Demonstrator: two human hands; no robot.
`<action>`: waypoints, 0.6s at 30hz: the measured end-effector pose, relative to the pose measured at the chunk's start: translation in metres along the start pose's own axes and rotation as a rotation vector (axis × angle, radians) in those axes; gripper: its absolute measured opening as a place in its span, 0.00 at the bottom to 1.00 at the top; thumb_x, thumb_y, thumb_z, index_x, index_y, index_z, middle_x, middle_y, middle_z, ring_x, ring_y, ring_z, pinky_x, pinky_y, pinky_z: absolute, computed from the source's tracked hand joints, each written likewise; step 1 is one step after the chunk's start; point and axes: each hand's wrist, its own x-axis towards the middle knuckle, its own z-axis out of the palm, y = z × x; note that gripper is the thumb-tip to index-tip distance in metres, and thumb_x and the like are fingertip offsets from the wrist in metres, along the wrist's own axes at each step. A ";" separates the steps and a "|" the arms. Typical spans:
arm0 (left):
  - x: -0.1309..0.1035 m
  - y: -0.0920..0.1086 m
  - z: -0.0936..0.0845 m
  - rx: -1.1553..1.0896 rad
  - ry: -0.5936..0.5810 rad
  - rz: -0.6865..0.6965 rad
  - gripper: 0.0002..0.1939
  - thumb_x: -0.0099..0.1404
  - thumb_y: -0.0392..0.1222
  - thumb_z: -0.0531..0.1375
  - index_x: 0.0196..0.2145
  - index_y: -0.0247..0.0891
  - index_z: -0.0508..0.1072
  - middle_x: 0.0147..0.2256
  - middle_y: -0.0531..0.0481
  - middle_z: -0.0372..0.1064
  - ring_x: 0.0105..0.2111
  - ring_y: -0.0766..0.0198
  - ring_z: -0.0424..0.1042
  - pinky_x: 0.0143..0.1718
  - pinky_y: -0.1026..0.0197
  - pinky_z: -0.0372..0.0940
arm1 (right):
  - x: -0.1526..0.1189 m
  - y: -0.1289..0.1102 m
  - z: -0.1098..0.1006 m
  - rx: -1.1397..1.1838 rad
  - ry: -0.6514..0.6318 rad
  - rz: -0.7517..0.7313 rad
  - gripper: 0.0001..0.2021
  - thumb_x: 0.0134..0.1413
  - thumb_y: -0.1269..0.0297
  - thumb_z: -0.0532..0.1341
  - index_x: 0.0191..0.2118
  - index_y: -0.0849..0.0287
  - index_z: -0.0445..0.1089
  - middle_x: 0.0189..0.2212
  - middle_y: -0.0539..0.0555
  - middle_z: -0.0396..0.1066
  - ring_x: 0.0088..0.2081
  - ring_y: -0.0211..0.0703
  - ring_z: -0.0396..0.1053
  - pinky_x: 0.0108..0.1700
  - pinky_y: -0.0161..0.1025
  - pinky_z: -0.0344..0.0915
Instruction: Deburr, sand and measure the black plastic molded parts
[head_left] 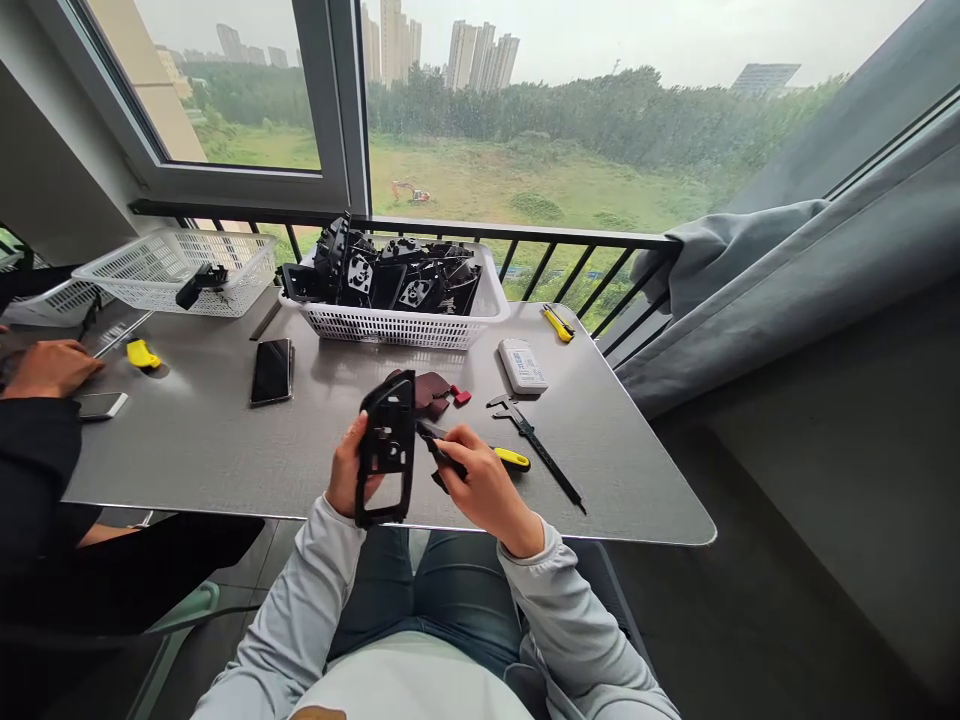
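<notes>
My left hand (348, 468) grips a black plastic frame part (388, 450) by its left side, upright above the table's front edge. The part has several holes and a large opening at its lower end. My right hand (480, 487) is closed on a dark narrow tool (448, 457), its tip close to the part's right edge. A yellow-and-black handle (511, 459) shows behind that hand; whether it belongs to the held tool I cannot tell. Beyond the hands lie dark red sandpaper-like pieces (431, 392) and a small red piece (460, 397).
A white basket (397, 330) heaped with black parts stands at the back. Right are a caliper (536, 440), a white box (523, 367) and a yellow cutter (558, 323). Left are a phone (271, 372), another basket (180, 270) and a co-worker's hand (52, 368).
</notes>
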 end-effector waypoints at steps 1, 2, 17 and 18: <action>0.001 0.003 -0.001 -0.007 0.013 0.010 0.11 0.59 0.46 0.65 0.32 0.34 0.75 0.26 0.51 0.76 0.24 0.66 0.75 0.26 0.67 0.69 | 0.001 0.002 -0.001 0.005 0.023 0.032 0.12 0.55 0.76 0.56 0.39 0.58 0.75 0.32 0.54 0.67 0.33 0.42 0.68 0.36 0.39 0.68; 0.001 0.005 -0.002 0.002 0.017 0.014 0.10 0.59 0.45 0.65 0.32 0.34 0.75 0.25 0.51 0.75 0.23 0.66 0.75 0.25 0.68 0.68 | 0.002 0.003 -0.002 0.023 0.063 0.057 0.11 0.55 0.75 0.56 0.37 0.58 0.75 0.32 0.54 0.67 0.32 0.42 0.68 0.36 0.39 0.68; -0.001 -0.001 -0.003 0.140 0.027 0.058 0.18 0.53 0.52 0.67 0.33 0.35 0.73 0.24 0.53 0.72 0.21 0.67 0.72 0.22 0.67 0.65 | 0.012 -0.027 0.024 0.104 0.038 -0.015 0.11 0.61 0.73 0.54 0.45 0.57 0.70 0.39 0.56 0.64 0.37 0.42 0.67 0.41 0.40 0.70; -0.002 0.000 -0.003 0.166 0.015 0.034 0.18 0.53 0.53 0.67 0.33 0.35 0.73 0.23 0.53 0.72 0.20 0.67 0.71 0.21 0.67 0.64 | 0.011 -0.027 0.024 0.118 0.064 -0.010 0.10 0.62 0.72 0.54 0.44 0.57 0.71 0.38 0.56 0.64 0.38 0.43 0.67 0.41 0.40 0.70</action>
